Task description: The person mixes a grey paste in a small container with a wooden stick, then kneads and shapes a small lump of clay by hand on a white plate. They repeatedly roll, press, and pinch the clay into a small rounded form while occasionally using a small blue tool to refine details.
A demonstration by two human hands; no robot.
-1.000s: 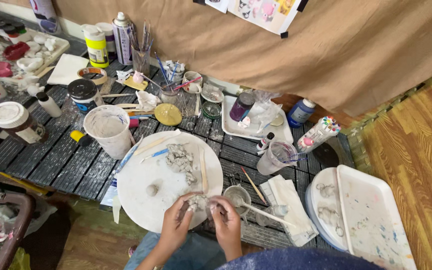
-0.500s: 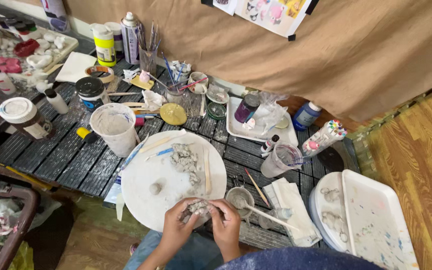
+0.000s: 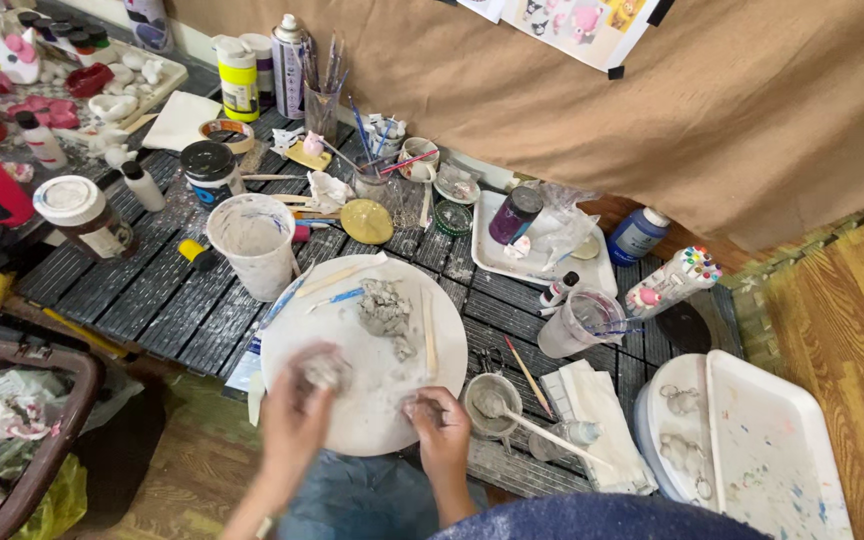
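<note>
A dark slatted worktop, crowded with craft supplies, runs beneath a brown cloth backdrop. At its near edge sits a round white board, smeared with grey; a white rectangular tray spotted with paint lies well apart at the far right.

On the board's upper half rests a heap of grey clay, with a flat wooden stick just beside it. Above and left of the board stands a clay-streaked plastic cup, and to the board's right a small metal bowl with a wooden tool resting in it.

The person works at the board's near rim. The left hand, blurred, reaches over the board's left side toward a small grey clay ball; the blur hides whether its grip has closed on the ball or only touches it. The right hand presses at the board's lower right edge, fingers curled closed around a small piece of clay.

Both pieces lie on the board, apart from each other and apart from the main heap. Working such small, wet lumps well seems to call for light, even pressure from the fingertips, rolling against the flat board so each piece rounds without flattening, and for keeping the pieces clear of the stick and the board's edge.
</note>
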